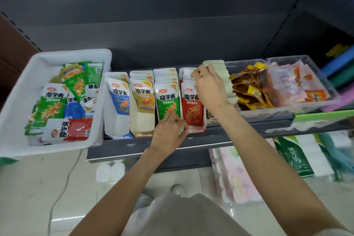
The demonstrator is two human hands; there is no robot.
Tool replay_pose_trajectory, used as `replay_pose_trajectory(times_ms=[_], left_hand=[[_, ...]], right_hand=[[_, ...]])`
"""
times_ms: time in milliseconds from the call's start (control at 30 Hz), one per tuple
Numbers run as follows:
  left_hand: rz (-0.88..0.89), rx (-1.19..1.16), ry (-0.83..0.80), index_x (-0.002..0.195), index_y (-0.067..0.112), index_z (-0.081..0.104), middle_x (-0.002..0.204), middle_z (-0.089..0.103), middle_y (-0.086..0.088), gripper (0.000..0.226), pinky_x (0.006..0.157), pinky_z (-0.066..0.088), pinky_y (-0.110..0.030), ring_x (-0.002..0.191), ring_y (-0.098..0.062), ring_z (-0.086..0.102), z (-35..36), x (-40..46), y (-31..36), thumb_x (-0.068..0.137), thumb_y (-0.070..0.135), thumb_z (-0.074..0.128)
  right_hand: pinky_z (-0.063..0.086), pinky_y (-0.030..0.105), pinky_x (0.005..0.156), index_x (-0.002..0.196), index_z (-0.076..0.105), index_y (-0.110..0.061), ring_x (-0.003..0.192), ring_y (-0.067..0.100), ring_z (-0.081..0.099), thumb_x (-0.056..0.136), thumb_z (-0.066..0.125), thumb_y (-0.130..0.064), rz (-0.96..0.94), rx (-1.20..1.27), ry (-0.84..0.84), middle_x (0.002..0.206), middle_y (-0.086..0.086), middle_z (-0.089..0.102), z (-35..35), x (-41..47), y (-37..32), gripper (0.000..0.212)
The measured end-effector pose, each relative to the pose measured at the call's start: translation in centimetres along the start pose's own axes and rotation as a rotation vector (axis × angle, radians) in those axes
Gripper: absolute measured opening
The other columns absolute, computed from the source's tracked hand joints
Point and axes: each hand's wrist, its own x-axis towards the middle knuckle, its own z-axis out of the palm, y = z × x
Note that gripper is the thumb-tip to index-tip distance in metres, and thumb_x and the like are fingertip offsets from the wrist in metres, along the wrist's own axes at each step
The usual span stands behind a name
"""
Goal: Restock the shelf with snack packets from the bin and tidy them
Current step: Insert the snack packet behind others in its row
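At the far left, the white plastic bin [23, 90] sat tilted on the shelf end with a loose heap of green, blue and red foil snack packets [57, 105] still inside, so restocking was judged unfinished. Just beside it, on the dark grey metal shelf [239, 134], four white card display trays held upright rows: blue packets [119, 99], tan packets [142, 97], green packets [167, 101] and red packets [192, 109].

The step in hand looked like tidying. The left hand [168, 132] rested at the front of the green row, fingers curled against the foremost packet; whether it truly pinched it could not be told. The right hand [208, 88] reached over the back of the red row, fingertips seemingly pinching the top of a rear packet.

Next would likely call for squaring these rows, then returning left to the bin. The packets looked glossy, flat and slippery. Further right stood clear plastic tubs [283, 109] of mixed snacks.
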Motion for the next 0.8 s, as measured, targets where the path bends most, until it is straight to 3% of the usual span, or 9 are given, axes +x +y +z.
replay_pose_trajectory(times_ms=[100, 200, 267, 367, 500, 567, 600, 700, 800], left_hand=[[-0.025, -0.058, 0.037, 0.102, 0.021, 0.069, 0.105, 0.06, 0.0, 0.019, 0.086, 0.05, -0.033, 0.101, -0.018, 0.054, -0.7, -0.3, -0.2, 0.084, 0.027, 0.067], [-0.048, -0.157, 0.256, 0.097, 0.019, 0.069, 0.094, 0.067, 0.004, 0.016, 0.075, 0.051, -0.031, 0.088, -0.013, 0.058, -3.1, -1.3, -0.5, 0.086, 0.027, 0.06], [-0.108, -0.212, 0.437, 0.092, 0.018, 0.069, 0.082, 0.068, 0.007, 0.023, 0.067, 0.046, -0.027, 0.076, -0.007, 0.056, -5.3, -2.5, -1.2, 0.09, 0.032, 0.052], [-0.225, -0.264, 0.63, 0.09, 0.013, 0.07, 0.07, 0.064, 0.003, 0.028, 0.061, 0.042, -0.026, 0.065, -0.009, 0.054, -8.7, -5.0, -3.1, 0.091, 0.032, 0.048], [-0.361, -0.262, 0.73, 0.089, 0.015, 0.065, 0.066, 0.061, 0.004, 0.022, 0.053, 0.04, -0.017, 0.061, -0.01, 0.053, -12.6, -8.4, -8.0, 0.091, 0.029, 0.049], [-0.446, -0.184, 0.649, 0.094, 0.018, 0.065, 0.074, 0.061, 0.006, 0.013, 0.058, 0.043, -0.019, 0.068, -0.006, 0.055, -14.0, -9.8, -11.8, 0.088, 0.025, 0.055], [-0.498, -0.118, 0.556, 0.099, 0.018, 0.065, 0.082, 0.062, 0.003, 0.015, 0.062, 0.045, -0.025, 0.077, -0.011, 0.057, -14.7, -10.3, -14.1, 0.086, 0.021, 0.06], [-0.687, -0.001, 0.191, 0.118, 0.017, 0.061, 0.116, 0.059, -0.009, 0.038, 0.084, 0.043, -0.039, 0.107, -0.032, 0.05, -16.1, -11.3, -20.8, 0.082, 0.018, 0.069], [-0.787, 0.0, -0.009, 0.128, 0.021, 0.052, 0.128, 0.052, -0.008, 0.052, 0.093, 0.04, -0.039, 0.114, -0.03, 0.047, -17.4, -11.5, -25.8, 0.08, 0.028, 0.07]], right_hand=[[0.049, 0.036, 0.086, 0.109, 0.065, -0.006, 0.106, 0.028, 0.052, 0.08, 0.065, 0.002, 0.076, 0.269, 0.156, 0.11, 0.013, 0.06, -1.1, -1.1, -0.1, 0.029], [0.045, 0.027, 0.084, 0.105, 0.065, -0.012, 0.102, 0.021, 0.055, 0.088, 0.06, -0.006, 0.108, 0.577, 0.248, 0.106, 0.006, 0.062, -3.0, -3.6, -1.8, 0.019], [0.048, 0.024, 0.079, 0.106, 0.065, -0.015, 0.092, 0.013, 0.059, 0.09, 0.059, -0.009, 0.108, 0.776, 0.202, 0.1, -0.001, 0.065, -3.9, -5.1, -3.7, 0.018], [0.055, 0.029, 0.071, 0.107, 0.064, -0.019, 0.081, 0.007, 0.064, 0.092, 0.058, -0.014, 0.057, 0.94, 0.033, 0.091, -0.007, 0.07, -4.4, -5.9, -7.3, 0.017], [0.053, 0.035, 0.065, 0.101, 0.065, -0.021, 0.077, 0.009, 0.065, 0.091, 0.056, -0.018, -0.118, 0.965, -0.094, 0.092, -0.008, 0.071, -4.3, -4.9, -12.9, 0.014], [0.053, 0.036, 0.066, 0.1, 0.065, -0.021, 0.077, 0.009, 0.062, 0.091, 0.056, -0.017, -0.195, 0.941, -0.151, 0.093, -0.008, 0.07, -4.0, -3.9, -15.6, 0.014], [0.053, 0.036, 0.069, 0.101, 0.065, -0.02, 0.08, 0.009, 0.061, 0.092, 0.055, -0.016, -0.23, 0.929, -0.193, 0.095, -0.007, 0.069, -3.9, -3.2, -17.2, 0.014], [0.05, 0.03, 0.083, 0.111, 0.064, -0.02, 0.096, 0.01, 0.059, 0.094, 0.054, -0.019, -0.331, 0.852, -0.342, 0.108, -0.006, 0.065, -3.5, -0.6, -21.9, 0.02], [0.041, 0.026, 0.085, 0.124, 0.057, -0.021, 0.11, 0.013, 0.051, 0.094, 0.054, -0.025, -0.416, 0.698, -0.484, 0.123, -0.004, 0.056, -2.2, 2.2, -26.9, 0.03]])
